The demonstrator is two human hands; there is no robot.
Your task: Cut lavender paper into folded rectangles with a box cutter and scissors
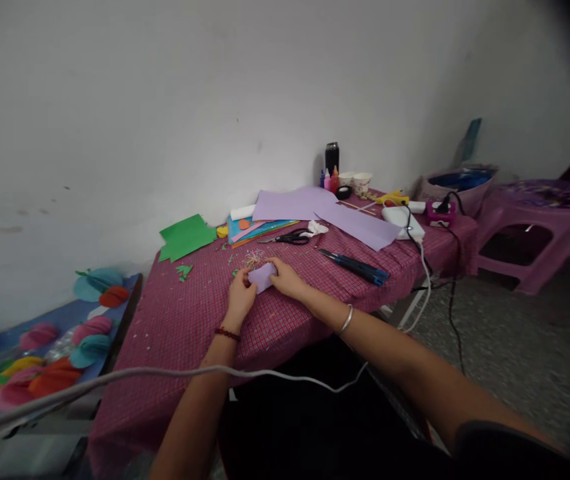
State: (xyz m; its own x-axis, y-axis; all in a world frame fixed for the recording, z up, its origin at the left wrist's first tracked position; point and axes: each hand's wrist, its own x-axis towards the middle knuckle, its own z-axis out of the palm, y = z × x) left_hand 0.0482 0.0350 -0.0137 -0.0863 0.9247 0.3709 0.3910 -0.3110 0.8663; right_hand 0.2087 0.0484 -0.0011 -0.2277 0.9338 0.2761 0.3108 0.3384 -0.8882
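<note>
A small piece of purple paper (263, 277) is held between my two hands, just above the front part of the checked tablecloth (179, 313). My left hand (241, 293) pinches its left edge, and my right hand (285, 279) grips its right edge. Beyond my fingers lies a little heap of thin paper shreds (253, 257). Black-handled scissors (292, 237) rest further back beside a crumpled white tissue (317, 228). To the right of my hands lies a dark blue-and-black tool (357, 265), its exact kind unclear.
Large purple sheets (289, 204) and green sheets (187, 237) lie at the back. A black bottle (332, 159) and paper cups (362, 182) stand near the wall. A white cable (215, 371) crosses before me. Paper shapes (57, 377) sit on the left; a pink stool (535, 230) stands right.
</note>
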